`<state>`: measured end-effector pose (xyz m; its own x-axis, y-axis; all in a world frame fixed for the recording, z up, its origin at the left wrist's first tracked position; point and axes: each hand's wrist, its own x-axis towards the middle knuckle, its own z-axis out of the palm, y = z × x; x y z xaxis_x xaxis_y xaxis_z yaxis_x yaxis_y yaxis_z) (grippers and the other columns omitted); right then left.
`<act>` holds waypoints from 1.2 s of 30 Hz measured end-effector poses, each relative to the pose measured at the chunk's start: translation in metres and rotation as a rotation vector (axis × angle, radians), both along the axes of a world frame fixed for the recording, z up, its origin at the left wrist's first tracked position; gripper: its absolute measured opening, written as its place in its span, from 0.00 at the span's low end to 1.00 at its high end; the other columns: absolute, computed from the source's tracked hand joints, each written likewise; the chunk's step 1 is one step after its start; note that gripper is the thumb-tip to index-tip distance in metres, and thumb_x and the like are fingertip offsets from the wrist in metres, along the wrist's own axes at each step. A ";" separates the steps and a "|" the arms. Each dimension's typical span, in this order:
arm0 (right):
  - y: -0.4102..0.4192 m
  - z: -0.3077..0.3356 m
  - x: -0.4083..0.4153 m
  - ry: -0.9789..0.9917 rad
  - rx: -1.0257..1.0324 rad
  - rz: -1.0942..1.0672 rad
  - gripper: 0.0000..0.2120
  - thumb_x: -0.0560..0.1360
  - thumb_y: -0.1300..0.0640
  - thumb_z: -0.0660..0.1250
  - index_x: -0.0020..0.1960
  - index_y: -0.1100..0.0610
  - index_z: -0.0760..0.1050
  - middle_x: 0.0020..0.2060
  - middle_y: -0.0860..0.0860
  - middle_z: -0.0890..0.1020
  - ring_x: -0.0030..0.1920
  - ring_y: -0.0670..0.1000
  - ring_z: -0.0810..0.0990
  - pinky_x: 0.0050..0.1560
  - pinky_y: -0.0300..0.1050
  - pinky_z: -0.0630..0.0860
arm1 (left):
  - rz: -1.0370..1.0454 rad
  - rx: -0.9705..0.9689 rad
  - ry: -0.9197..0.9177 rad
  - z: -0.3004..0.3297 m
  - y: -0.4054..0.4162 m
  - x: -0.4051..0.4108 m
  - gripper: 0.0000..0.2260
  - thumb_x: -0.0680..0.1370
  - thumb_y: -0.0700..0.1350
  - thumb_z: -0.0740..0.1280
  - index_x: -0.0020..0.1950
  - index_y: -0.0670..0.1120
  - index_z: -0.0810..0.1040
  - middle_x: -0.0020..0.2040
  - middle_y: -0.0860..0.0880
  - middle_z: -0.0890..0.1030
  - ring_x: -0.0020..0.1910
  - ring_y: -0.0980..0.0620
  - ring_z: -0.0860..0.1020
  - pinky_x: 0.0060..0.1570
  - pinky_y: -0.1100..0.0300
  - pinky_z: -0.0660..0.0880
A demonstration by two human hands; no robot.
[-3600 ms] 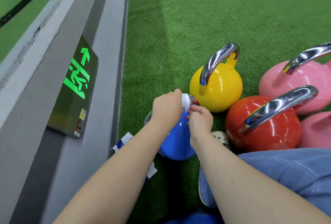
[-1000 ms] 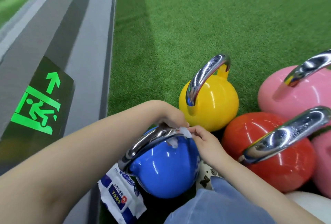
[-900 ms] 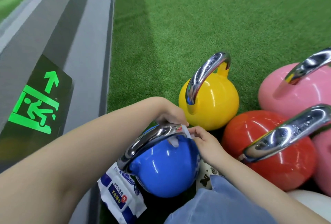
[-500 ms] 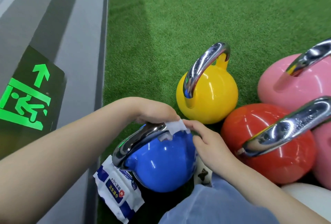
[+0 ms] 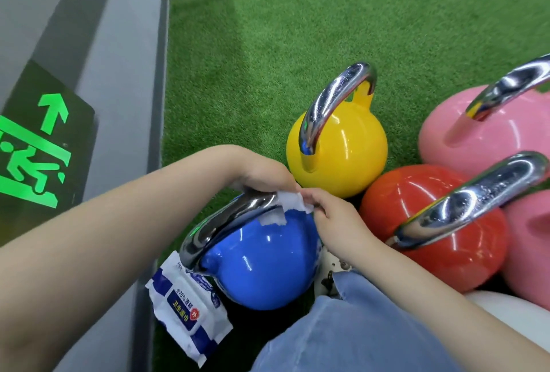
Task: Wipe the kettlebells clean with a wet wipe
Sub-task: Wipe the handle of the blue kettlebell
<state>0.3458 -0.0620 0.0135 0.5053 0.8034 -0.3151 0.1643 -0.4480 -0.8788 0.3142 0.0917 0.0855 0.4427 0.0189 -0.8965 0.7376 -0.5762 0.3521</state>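
Green turf (image 5: 297, 29) covers the floor, bordered on the left by a grey wall base (image 5: 119, 74). Your left hand (image 5: 262, 175) curls over the far end of the chrome handle (image 5: 226, 222) of the blue kettlebell (image 5: 268, 264), fingers closed on the white wipe (image 5: 293, 203) where it wraps the handle. Your right hand (image 5: 333, 213) pinches the wipe's other edge between thumb and fingertips, just right of the handle. A loose flap of the wipe hangs below the handle, against the top of the blue shell.

The blue kettlebell stands on the turf close to the wall base, handle running from lower left to upper right. A blue-and-white wipe pack (image 5: 187, 312) lies touching its lower left side. A yellow kettlebell (image 5: 339, 148) stands upright just beyond it. A red kettlebell (image 5: 440, 222) sits to the right, near the yellow one, its chrome handle pointing toward the upper right. A pink kettlebell (image 5: 476, 133) stands behind the red one, and a second pink kettlebell (image 5: 529, 240) is partly cut off at the right edge. Your denim-clad leg (image 5: 357, 330) fills the lower foreground. A lit green exit sign (image 5: 32, 151) is fixed to the wall at left.
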 end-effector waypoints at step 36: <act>-0.010 -0.015 -0.002 -0.062 -0.045 0.086 0.26 0.73 0.69 0.52 0.66 0.51 0.69 0.63 0.49 0.75 0.63 0.49 0.71 0.64 0.45 0.68 | 0.202 -0.091 0.041 -0.012 0.011 -0.005 0.16 0.81 0.51 0.56 0.50 0.43 0.79 0.59 0.37 0.78 0.50 0.43 0.79 0.55 0.53 0.74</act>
<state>0.3439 -0.0718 -0.0011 0.4548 0.8304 -0.3218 0.2571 -0.4684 -0.8453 0.3088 0.1029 0.0734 0.4013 0.0219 -0.9157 0.8495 -0.3827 0.3631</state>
